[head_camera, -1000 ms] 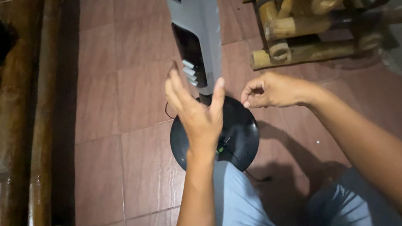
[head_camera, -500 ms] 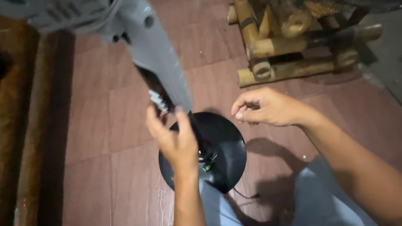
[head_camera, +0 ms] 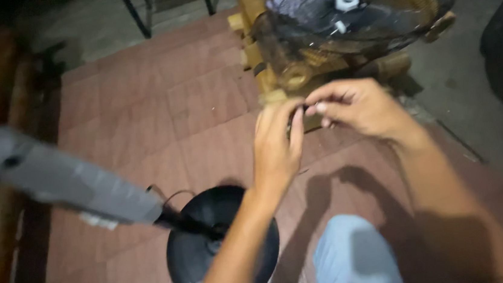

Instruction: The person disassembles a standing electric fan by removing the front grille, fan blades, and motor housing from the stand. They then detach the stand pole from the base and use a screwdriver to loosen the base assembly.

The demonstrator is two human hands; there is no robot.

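Left hand and right hand meet fingertip to fingertip mid-scene, both pinched around something tiny and dark, too small to make out. Just beyond them a wire fan guard lies on bamboo furniture. Near left, grey fan column tilts off its round black base, standing on red floor tiles

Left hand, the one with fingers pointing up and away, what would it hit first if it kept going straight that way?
Probably the bamboo furniture just beyond the left hand, below the wire fan guard. The right hand sits beside its fingertips. Depth is hard to judge here.
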